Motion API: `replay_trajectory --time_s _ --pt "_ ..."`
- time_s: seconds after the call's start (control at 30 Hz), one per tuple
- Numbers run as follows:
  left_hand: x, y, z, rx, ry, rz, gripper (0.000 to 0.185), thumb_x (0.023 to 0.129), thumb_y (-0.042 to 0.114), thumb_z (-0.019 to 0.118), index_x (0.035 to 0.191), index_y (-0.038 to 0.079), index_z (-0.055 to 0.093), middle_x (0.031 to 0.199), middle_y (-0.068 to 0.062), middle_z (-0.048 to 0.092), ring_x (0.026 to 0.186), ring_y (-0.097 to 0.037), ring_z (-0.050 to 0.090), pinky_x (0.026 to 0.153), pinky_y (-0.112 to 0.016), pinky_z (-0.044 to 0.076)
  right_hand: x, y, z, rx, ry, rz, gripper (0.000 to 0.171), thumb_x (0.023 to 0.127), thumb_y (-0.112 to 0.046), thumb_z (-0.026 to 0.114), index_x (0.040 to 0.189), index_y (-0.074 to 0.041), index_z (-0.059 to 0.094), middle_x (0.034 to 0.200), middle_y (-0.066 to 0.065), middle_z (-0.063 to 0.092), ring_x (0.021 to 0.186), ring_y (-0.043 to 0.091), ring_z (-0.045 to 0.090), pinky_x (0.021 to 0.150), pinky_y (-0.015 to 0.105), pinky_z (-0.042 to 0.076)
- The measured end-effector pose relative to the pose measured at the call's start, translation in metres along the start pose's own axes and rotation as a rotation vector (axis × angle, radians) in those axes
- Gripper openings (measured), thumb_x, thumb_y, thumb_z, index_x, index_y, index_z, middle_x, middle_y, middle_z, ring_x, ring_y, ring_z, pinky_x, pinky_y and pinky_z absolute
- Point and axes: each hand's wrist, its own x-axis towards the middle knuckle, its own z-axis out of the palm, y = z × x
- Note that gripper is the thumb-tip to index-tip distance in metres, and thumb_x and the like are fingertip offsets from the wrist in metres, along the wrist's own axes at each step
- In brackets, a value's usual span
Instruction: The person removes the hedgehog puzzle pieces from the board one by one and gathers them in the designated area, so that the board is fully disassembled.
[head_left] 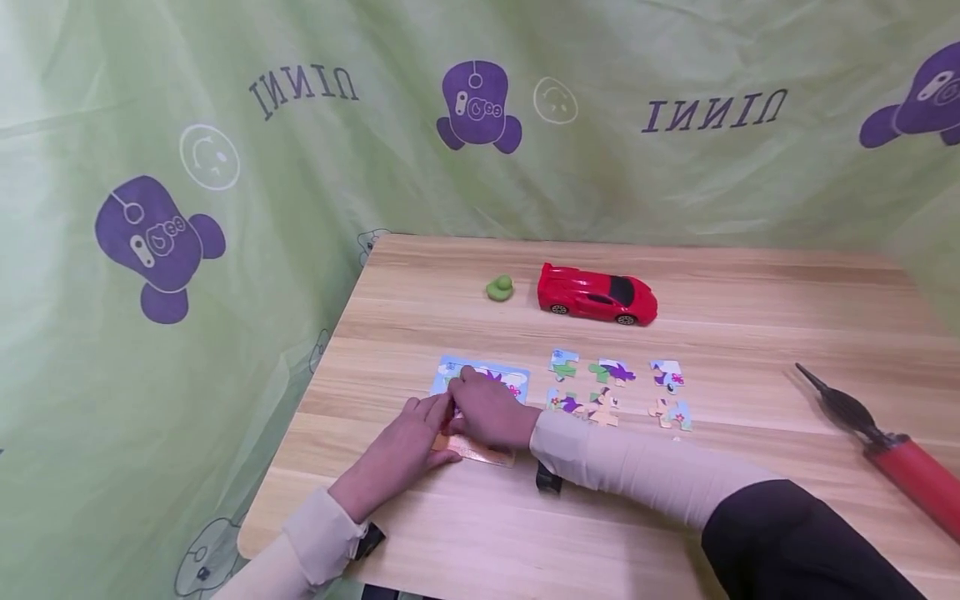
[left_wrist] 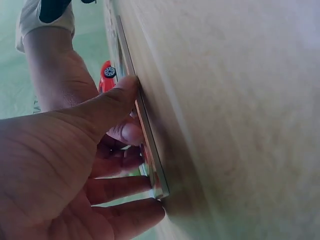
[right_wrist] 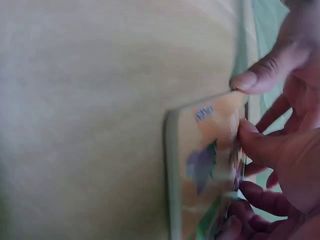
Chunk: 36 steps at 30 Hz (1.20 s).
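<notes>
A puzzle board (head_left: 487,379) with a blue and orange picture lies near the table's left front, and both hands rest on it. My left hand (head_left: 437,414) lies on its near edge. In the left wrist view the thumb (left_wrist: 122,95) presses the thin edge of the board (left_wrist: 147,135) with the fingers fairly straight. My right hand (head_left: 467,386) curls over the board's middle. In the right wrist view its thumb and fingers (right_wrist: 252,142) seem to pinch a thin puzzle piece (right_wrist: 233,150) on the board (right_wrist: 200,160). Several loose puzzle pieces (head_left: 611,372) lie in two rows to the right.
A red toy car (head_left: 597,295) and a small green lump (head_left: 499,288) sit farther back on the wooden table (head_left: 750,333). A red hand pump (head_left: 892,454) with a black nozzle lies at the right. Green printed cloth (head_left: 187,167) hangs behind and to the left.
</notes>
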Motion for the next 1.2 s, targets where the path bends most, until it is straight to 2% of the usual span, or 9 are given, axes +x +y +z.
replay_trajectory --time_s 0.13,0.27,0.33,0.43,0.53,0.7,0.9,1.07,1.2 --pt "0.001 0.0 0.0 -0.003 0.006 -0.01 0.082 0.083 0.045 0.079 0.141 -0.004 0.047 0.12 -0.012 0.067 0.097 -0.021 0.055 0.084 -0.032 0.054 0.001 0.006 -0.007 0.02 -0.054 0.045 0.037 0.083 -0.046 0.079 0.095 -0.013 0.066 0.087 0.0 0.054 0.073 0.013 0.051 0.058 0.025 0.044" --pt "0.003 -0.001 -0.002 0.01 -0.007 -0.008 0.078 0.082 0.046 0.079 0.137 -0.002 0.051 0.101 -0.007 0.067 0.092 -0.02 0.052 0.078 -0.03 0.053 -0.009 0.013 -0.015 0.02 -0.044 0.054 0.035 0.084 -0.043 0.078 0.091 -0.012 0.065 0.078 -0.001 0.057 0.067 0.014 0.051 0.057 0.025 0.043" --pt "0.002 -0.001 -0.005 0.014 -0.024 -0.003 0.075 0.082 0.046 0.079 0.135 -0.002 0.054 0.103 -0.008 0.068 0.092 -0.021 0.053 0.08 -0.032 0.052 -0.016 0.015 -0.018 0.004 -0.03 0.037 0.034 0.085 -0.041 0.077 0.096 -0.011 0.066 0.077 -0.002 0.059 0.067 0.014 0.053 0.06 0.027 0.046" --pt "0.001 0.0 -0.009 0.029 -0.066 -0.01 0.071 0.084 0.046 0.076 0.133 -0.002 0.058 0.121 -0.014 0.069 0.099 -0.024 0.056 0.086 -0.034 0.052 -0.029 0.019 -0.021 -0.033 -0.013 0.005 0.038 0.086 -0.037 0.076 0.107 -0.008 0.066 0.079 -0.002 0.061 0.069 0.013 0.055 0.068 0.03 0.052" --pt "-0.001 0.002 -0.013 0.052 -0.113 -0.03 0.07 0.086 0.047 0.074 0.133 -0.003 0.061 0.135 -0.019 0.064 0.106 -0.029 0.057 0.092 -0.038 0.05 -0.045 0.024 -0.026 -0.007 -0.023 0.01 0.043 0.085 -0.033 0.076 0.117 -0.007 0.064 0.078 -0.003 0.061 0.069 0.012 0.055 0.068 0.029 0.052" --pt "-0.001 0.006 -0.016 0.096 -0.133 -0.069 0.071 0.086 0.048 0.073 0.134 -0.003 0.061 0.135 -0.021 0.063 0.107 -0.031 0.058 0.09 -0.038 0.054 -0.085 0.034 -0.039 0.079 -0.004 0.063 0.041 0.084 -0.033 0.078 0.115 -0.008 0.066 0.073 -0.006 0.058 0.061 0.01 0.051 0.058 0.022 0.043" --pt "-0.004 0.005 -0.02 0.089 -0.143 -0.092 0.072 0.084 0.046 0.075 0.136 -0.002 0.059 0.135 -0.021 0.062 0.106 -0.032 0.057 0.088 -0.038 0.055 -0.13 0.043 -0.04 -0.013 0.043 0.084 0.052 0.08 -0.029 0.082 0.121 -0.003 0.063 0.069 -0.007 0.055 0.056 0.007 0.043 0.054 0.02 0.037" --pt "-0.006 0.002 -0.019 0.08 -0.14 -0.096 0.072 0.085 0.046 0.075 0.136 -0.002 0.058 0.134 -0.02 0.063 0.107 -0.032 0.057 0.088 -0.038 0.055 -0.137 0.044 -0.037 -0.034 0.049 0.052 0.053 0.079 -0.029 0.082 0.122 -0.005 0.061 0.064 -0.009 0.048 0.055 0.006 0.04 0.054 0.02 0.036" --pt "-0.004 0.002 -0.017 0.079 -0.126 -0.08 0.072 0.084 0.045 0.076 0.135 -0.002 0.058 0.132 -0.019 0.064 0.105 -0.031 0.057 0.089 -0.038 0.054 -0.137 0.043 -0.04 -0.04 0.019 0.079 0.057 0.079 -0.036 0.083 0.123 -0.006 0.062 0.073 -0.007 0.058 0.059 0.006 0.045 0.058 0.022 0.043"
